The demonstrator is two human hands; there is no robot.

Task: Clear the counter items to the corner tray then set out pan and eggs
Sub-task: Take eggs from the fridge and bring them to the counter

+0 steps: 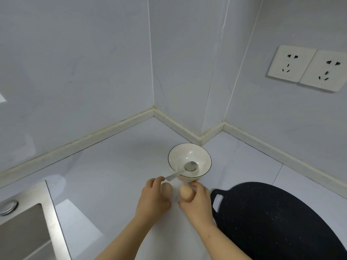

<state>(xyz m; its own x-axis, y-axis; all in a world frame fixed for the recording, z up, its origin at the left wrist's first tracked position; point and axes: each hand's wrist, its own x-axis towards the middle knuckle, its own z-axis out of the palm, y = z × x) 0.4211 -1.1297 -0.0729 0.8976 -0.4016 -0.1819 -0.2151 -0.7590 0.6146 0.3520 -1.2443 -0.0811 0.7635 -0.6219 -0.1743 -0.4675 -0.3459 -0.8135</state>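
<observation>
Two brown eggs sit low over the counter just in front of a white bowl [189,162]. My left hand [153,197] grips the left egg [166,190] with curled fingers. The right egg [186,192] is held by my right hand [197,203], thumb below and fingers over it. In the bowl lies a metal spoon [185,169], its handle sticking out toward my left hand. A black speckled round pan or board [272,222] with a handle slot lies to the right of my right hand.
The pale counter [112,175] runs into a stepped wall corner behind the bowl. A steel sink [28,222] fills the lower left. Two wall sockets [309,68] sit at the upper right.
</observation>
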